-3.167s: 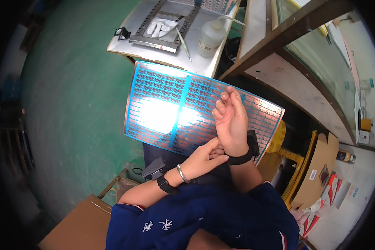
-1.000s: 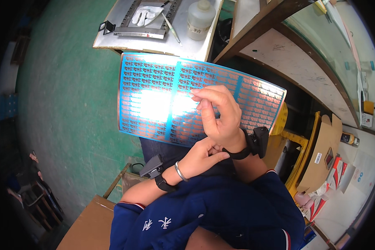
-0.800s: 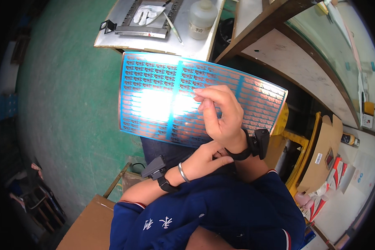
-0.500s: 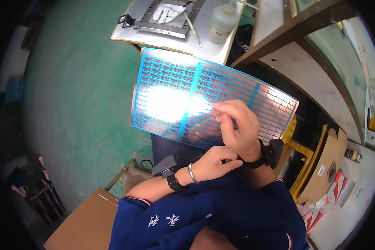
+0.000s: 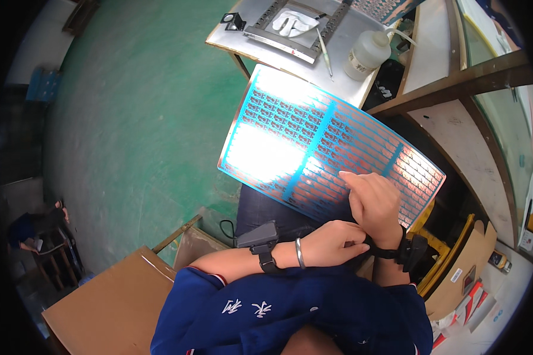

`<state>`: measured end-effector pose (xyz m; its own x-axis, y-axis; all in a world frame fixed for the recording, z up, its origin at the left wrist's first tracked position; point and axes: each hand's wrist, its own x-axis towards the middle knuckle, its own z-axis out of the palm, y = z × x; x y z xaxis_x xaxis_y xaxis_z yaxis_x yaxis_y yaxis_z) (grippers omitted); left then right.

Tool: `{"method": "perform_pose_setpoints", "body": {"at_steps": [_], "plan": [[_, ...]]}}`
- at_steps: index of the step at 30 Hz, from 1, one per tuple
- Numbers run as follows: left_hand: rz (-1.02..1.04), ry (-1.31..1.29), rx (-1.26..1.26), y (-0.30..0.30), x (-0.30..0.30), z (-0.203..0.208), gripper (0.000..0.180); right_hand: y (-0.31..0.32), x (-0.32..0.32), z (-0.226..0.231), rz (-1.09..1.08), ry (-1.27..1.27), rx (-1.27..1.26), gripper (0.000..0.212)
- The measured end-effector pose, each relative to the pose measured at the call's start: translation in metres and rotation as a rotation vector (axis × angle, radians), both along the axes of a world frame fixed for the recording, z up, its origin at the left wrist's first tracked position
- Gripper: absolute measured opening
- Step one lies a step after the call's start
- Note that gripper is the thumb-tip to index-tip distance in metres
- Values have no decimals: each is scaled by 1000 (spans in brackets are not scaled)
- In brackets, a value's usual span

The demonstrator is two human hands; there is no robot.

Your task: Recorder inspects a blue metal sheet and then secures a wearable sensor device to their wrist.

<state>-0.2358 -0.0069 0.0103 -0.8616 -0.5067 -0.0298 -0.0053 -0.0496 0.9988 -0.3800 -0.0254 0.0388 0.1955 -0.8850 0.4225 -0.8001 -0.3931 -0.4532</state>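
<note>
Over lap (image 5: 269, 210) | 1 panel (image 5: 317, 141) | 2 hands (image 5: 328, 244) | 2 wristbands (image 5: 267, 259) | 1 bangle (image 5: 300, 252)

The panel (image 5: 333, 144) looks glossy, the bracelet (image 5: 299, 253) metal, the box (image 5: 109, 302) cardboard

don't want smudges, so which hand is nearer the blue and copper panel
Right. The right hand overlaps the panel in view, contact unclear; the left hand is mostly below its near edge, by the right black wrist strap.

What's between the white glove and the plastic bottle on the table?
Head view: a slim pen-like tool and the metal frame's right-hand rail.
</note>
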Motion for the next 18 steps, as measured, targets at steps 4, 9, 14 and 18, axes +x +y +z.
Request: {"method": "perform_pose_setpoints", "body": {"at_steps": [4, 9, 14, 18], "plan": [[7, 37, 23, 0, -3, 0, 29, -3, -6, 6, -12, 77, -18, 31], [-20, 48, 22, -7, -7, 4, 27, -2, -6, 10, -39, -105, 16, 32], [37, 90, -82, -1, -3, -14, 17, 0, 0, 0, -100, -320, 53, 33], [-33, -56, -157, -17, 18, -15, 15, 2, -7, -10, -121, -157, 45, 32]]}}
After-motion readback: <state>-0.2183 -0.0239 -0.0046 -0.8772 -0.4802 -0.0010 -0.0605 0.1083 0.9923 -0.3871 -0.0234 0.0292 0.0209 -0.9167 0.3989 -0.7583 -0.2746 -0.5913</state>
